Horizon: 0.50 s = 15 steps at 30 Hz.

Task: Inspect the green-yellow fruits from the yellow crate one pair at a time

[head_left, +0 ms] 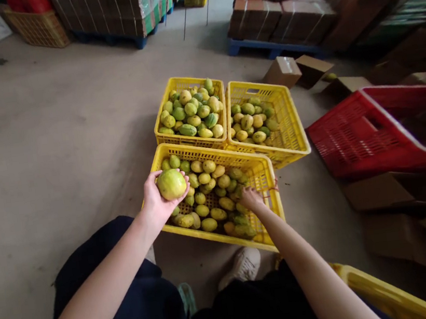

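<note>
A large, roundish yellow-green fruit (172, 184) rests in my left hand (159, 204), its fingers curled around the underside. That hand is above the left side of the nearest yellow crate (212, 152), where several yellow and green fruits lie in a loose layer. My right hand (252, 196) reaches down inside the same crate, near its right end. Its fingertips are at the green fruits (236, 185) there and are mostly hidden, so whether they grip one does not show. The fruits' exact kind is unclear; some are round, others longer.
Behind stand two more yellow crates: a fuller left one (160, 135) and a right one (289, 118) with fruits. A red crate (345, 137) and cardboard boxes (378, 192) are at right. Strapped boxes on a blue pallet (249, 46) stand farther back. My shoe (246, 265) is close to the near crate.
</note>
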### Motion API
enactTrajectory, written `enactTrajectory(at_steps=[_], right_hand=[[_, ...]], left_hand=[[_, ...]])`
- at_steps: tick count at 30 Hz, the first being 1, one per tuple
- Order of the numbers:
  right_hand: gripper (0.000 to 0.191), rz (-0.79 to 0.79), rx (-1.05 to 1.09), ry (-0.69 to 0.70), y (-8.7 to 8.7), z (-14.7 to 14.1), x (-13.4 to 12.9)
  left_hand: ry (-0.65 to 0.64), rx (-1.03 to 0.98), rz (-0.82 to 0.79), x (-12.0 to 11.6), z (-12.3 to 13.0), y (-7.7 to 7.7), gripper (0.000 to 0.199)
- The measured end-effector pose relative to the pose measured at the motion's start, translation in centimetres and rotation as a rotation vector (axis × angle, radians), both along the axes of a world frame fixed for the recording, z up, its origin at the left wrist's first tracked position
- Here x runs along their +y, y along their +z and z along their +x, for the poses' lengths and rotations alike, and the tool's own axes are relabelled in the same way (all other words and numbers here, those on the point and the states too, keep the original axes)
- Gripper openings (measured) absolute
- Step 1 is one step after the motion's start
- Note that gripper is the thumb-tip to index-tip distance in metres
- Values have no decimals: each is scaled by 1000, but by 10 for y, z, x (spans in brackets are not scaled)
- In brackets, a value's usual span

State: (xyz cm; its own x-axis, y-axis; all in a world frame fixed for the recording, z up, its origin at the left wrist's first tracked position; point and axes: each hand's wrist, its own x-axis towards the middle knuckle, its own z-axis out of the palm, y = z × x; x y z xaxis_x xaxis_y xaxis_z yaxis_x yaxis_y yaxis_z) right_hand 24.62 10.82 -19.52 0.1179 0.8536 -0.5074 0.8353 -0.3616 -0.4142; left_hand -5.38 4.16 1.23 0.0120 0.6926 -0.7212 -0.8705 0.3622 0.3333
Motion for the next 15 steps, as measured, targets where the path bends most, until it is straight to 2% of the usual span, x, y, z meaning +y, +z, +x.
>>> enactTrajectory(at_steps=[4, 7, 11, 15], right_hand=[[45, 49, -139, 34, -30, 1, 13], [52, 52, -169, 55, -41, 1, 19], [58, 38, -131, 43, -42, 2, 21], [59, 26, 2, -47, -29, 2, 19]], left_hand=[[5, -1, -33, 3, -5, 0, 26], [16, 8, -49, 7, -5, 1, 25], [-4, 23, -64, 10, -3, -2, 23], [-32, 36, -64, 10, -1, -1, 24]])
